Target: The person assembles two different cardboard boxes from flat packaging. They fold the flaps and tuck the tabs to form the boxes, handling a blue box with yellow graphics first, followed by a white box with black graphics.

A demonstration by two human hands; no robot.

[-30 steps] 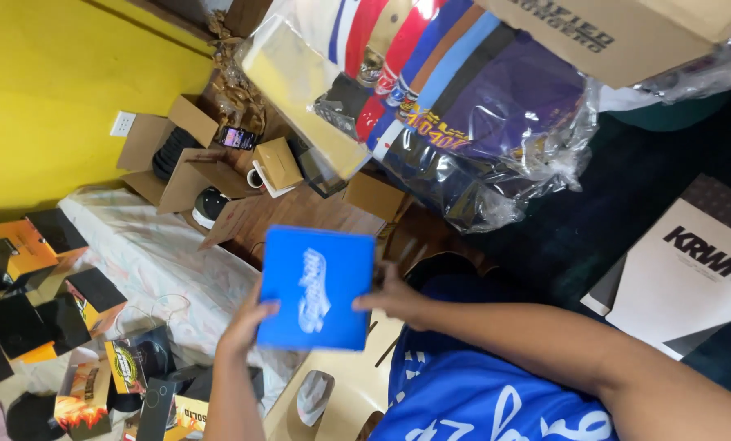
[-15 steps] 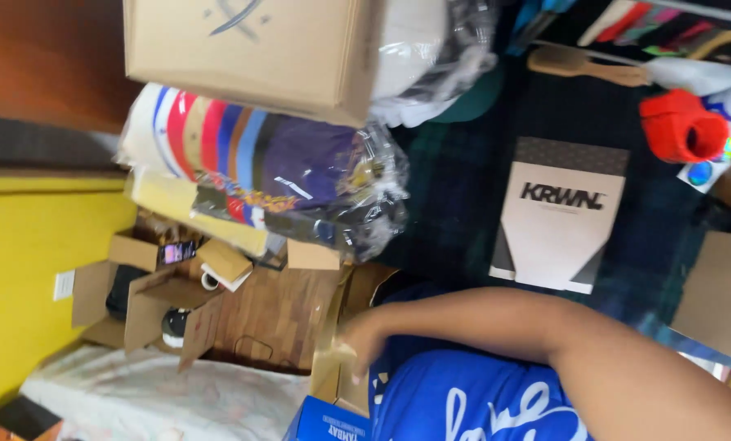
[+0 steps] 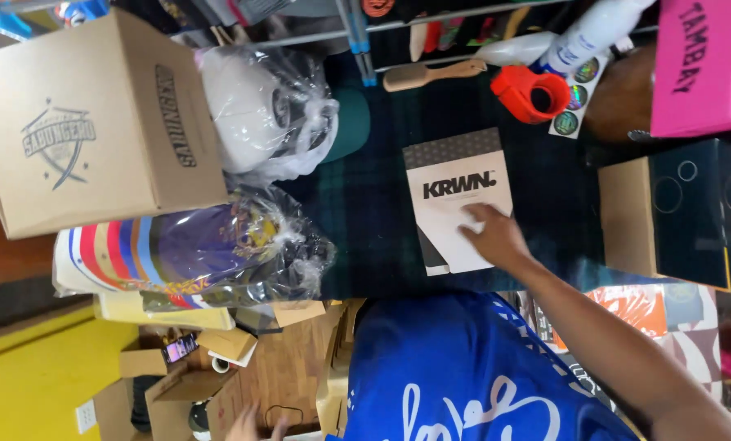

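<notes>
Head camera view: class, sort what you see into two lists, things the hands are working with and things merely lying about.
In hand:
- right hand, flat on the white-and-dark rectangular paper packet
- left hand, low near the open brown cartons

Lying about:
- large brown cardboard box
- plastic-wrapped stack of striped caps
- wooden brush
- orange tape dispenser
- pink box

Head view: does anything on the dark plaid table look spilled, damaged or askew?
Nothing looks spilled or damaged. The table is crowded, though. The white-and-black box under the right hand lies slightly skewed to the table's edge, and the crumpled clear bag of caps sits loosely beside the cardboard box.
</notes>
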